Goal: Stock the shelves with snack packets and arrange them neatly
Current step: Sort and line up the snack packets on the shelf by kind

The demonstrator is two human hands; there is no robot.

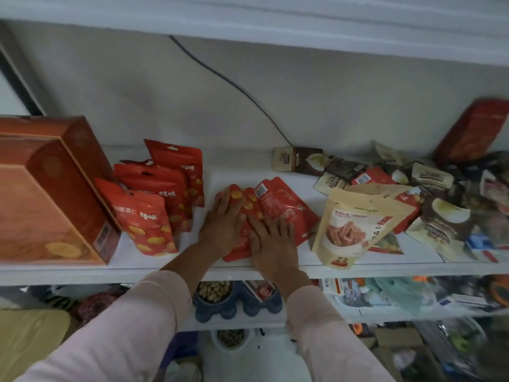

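Left hand (222,226) and right hand (273,245) lie flat on a fanned stack of red packets (289,213) in the middle of the white shelf (237,168).

At the frame's left an orange box (46,194) stands on the shelf, with a row of upright red packets (154,197) just beside it. In the centre both hands rest side by side on the stack near the front edge, each grip apart, fingers straight, clamped on nothing. To the right a beige pouch (355,224) leans against a loose heap of mixed packets (440,194).

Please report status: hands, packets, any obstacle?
Left hand and right hand flat on loose red packets lying mid-shelf. Standing red row to their left, not touching. Beige pouch close on right.
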